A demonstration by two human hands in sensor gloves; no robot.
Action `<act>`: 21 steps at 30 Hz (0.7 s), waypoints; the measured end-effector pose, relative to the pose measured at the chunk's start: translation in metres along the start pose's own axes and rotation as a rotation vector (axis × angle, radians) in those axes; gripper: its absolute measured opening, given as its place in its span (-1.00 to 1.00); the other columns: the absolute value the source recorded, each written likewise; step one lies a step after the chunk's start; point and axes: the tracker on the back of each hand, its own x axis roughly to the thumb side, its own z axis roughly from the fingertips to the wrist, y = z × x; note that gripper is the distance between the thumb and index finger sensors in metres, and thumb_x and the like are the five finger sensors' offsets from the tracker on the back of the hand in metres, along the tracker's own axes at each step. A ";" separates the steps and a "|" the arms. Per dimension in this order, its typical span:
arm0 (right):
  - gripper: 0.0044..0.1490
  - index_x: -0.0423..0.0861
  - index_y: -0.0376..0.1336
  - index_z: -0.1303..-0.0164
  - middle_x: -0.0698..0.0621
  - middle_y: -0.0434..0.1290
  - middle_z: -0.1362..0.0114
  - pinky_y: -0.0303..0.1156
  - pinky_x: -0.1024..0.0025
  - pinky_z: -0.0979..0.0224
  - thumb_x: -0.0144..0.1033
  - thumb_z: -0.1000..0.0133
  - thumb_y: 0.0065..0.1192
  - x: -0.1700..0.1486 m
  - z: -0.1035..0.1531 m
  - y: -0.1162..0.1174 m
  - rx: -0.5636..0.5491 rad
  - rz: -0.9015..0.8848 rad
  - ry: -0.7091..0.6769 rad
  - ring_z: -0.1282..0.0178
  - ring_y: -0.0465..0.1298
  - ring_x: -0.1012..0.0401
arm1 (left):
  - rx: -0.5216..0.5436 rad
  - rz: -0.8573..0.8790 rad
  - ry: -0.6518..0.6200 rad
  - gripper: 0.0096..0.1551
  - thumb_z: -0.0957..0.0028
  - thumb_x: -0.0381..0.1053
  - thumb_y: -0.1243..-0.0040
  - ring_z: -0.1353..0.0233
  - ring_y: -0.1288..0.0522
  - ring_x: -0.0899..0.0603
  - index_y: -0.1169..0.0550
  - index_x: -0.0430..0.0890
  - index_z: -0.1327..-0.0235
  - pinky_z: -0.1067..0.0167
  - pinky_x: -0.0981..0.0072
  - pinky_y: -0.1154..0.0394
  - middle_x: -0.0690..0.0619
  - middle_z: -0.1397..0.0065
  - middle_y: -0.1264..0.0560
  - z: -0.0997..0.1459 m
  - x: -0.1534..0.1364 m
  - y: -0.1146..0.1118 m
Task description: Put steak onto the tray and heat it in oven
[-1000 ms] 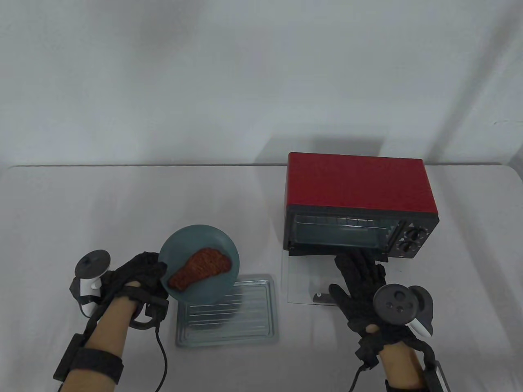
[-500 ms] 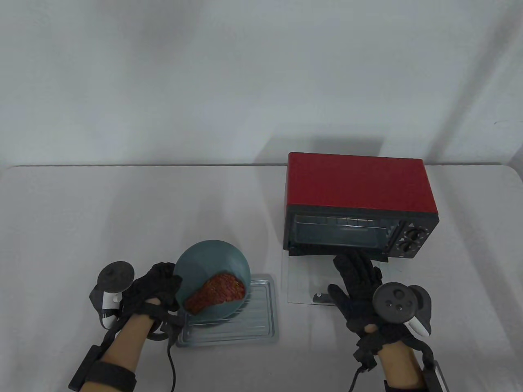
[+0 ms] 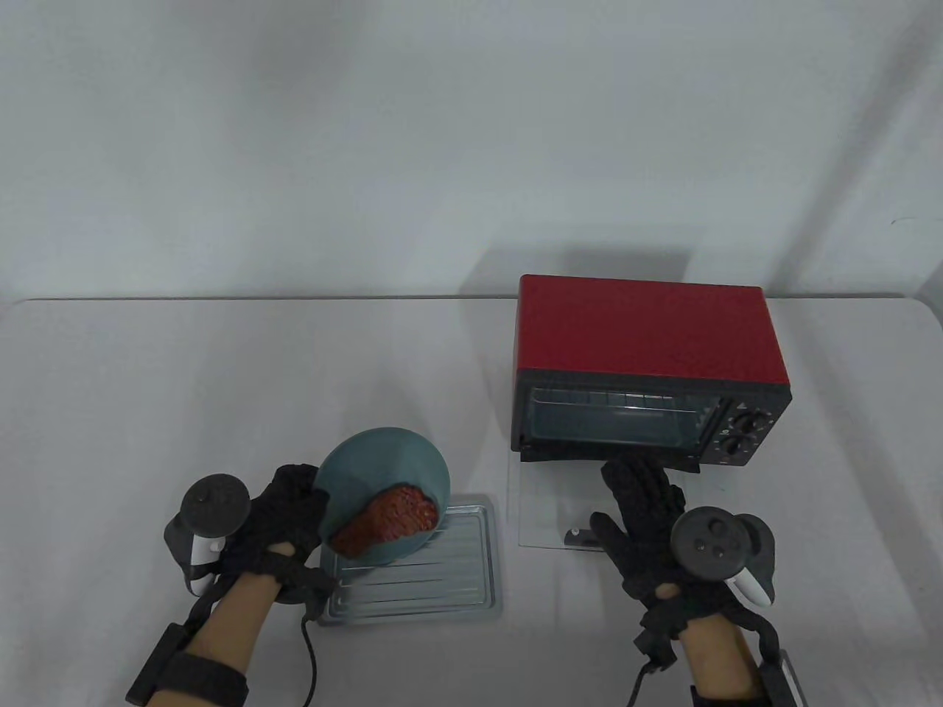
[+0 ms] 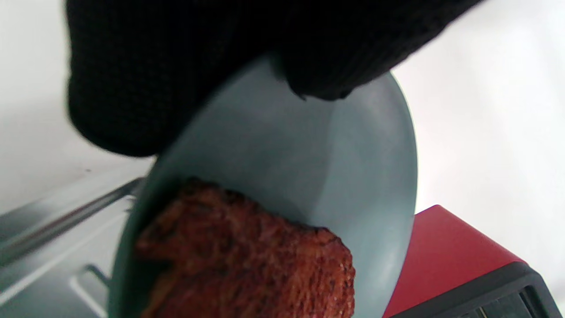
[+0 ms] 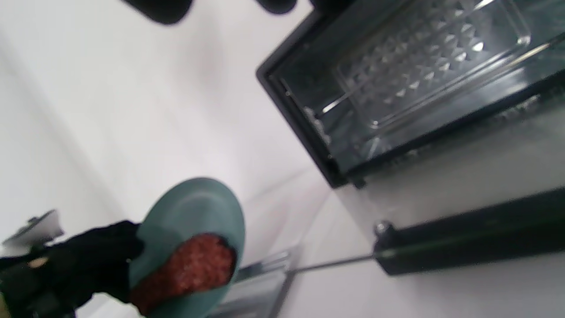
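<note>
My left hand [image 3: 287, 515] grips the rim of a teal plate [image 3: 383, 471], tilted steeply over the metal tray [image 3: 457, 582]. The brown steak [image 3: 387, 518] has slid to the plate's lower edge, above the tray. In the left wrist view the steak [image 4: 247, 256] lies low on the plate [image 4: 353, 176], under my gloved fingers [image 4: 176, 66]. My right hand [image 3: 641, 508] lies flat with straight fingers on the oven's lowered glass door [image 3: 545, 515]. The red oven [image 3: 648, 346] stands open, its cavity [image 5: 419, 66] empty apart from a rack.
The door's black handle [image 5: 468, 247] lies toward me, under my right palm. Two control knobs [image 3: 744, 434] sit on the oven's right front. The white table [image 3: 184, 383] spreads to the left and behind the plate.
My left hand moved right over the tray and tipped the plate more steeply. The steak slid down toward the plate's lower rim. My right hand stayed on the door.
</note>
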 end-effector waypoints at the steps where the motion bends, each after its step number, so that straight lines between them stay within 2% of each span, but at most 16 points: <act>1: -0.06 -0.24 -0.10 -0.64 -0.41 -0.07 -0.69 -0.18 -0.52 -0.37 0.06 -0.23 -0.01 0.000 0.000 0.000 -0.001 -0.002 0.000 -0.66 -0.17 -0.36 | 0.004 0.001 0.000 -0.49 0.00 -0.07 -0.41 0.04 -0.84 -0.22 -0.48 -0.09 -0.20 0.32 0.09 -0.84 -0.09 -0.13 -0.63 0.000 0.000 0.000; 6: -0.06 -0.24 -0.11 -0.64 -0.41 -0.07 -0.69 -0.18 -0.52 -0.36 0.06 -0.23 -0.01 -0.001 0.000 0.000 -0.004 -0.006 0.001 -0.66 -0.16 -0.36 | 0.037 -0.015 -0.042 -0.49 0.00 -0.06 -0.41 0.02 -0.84 -0.22 -0.47 -0.08 -0.19 0.29 0.09 -0.84 -0.08 -0.14 -0.62 0.002 0.003 0.002; 15: -0.06 -0.24 -0.11 -0.64 -0.41 -0.07 -0.69 -0.18 -0.52 -0.37 0.06 -0.23 -0.01 -0.001 -0.001 0.000 -0.003 -0.011 0.003 -0.66 -0.16 -0.36 | 0.073 0.003 -0.027 -0.50 0.00 -0.06 -0.42 0.01 -0.84 -0.22 -0.47 -0.08 -0.18 0.28 0.08 -0.84 -0.07 -0.14 -0.62 0.001 0.001 0.004; 18: -0.07 -0.24 -0.11 -0.64 -0.41 -0.07 -0.69 -0.18 -0.52 -0.37 0.06 -0.23 -0.01 -0.001 -0.001 0.001 -0.001 -0.012 0.004 -0.66 -0.16 -0.36 | 0.121 0.047 -0.037 -0.50 -0.01 -0.06 -0.41 0.01 -0.84 -0.21 -0.47 -0.08 -0.17 0.29 0.10 -0.85 -0.07 -0.13 -0.62 0.000 0.000 0.009; 21: -0.07 -0.24 -0.11 -0.64 -0.41 -0.07 -0.69 -0.18 -0.52 -0.36 0.06 -0.23 -0.01 -0.002 -0.001 0.001 -0.001 -0.017 0.007 -0.65 -0.16 -0.36 | 0.200 0.138 -0.029 -0.50 -0.01 -0.05 -0.41 0.01 -0.84 -0.20 -0.47 -0.08 -0.18 0.29 0.11 -0.85 -0.06 -0.13 -0.62 -0.004 -0.001 0.025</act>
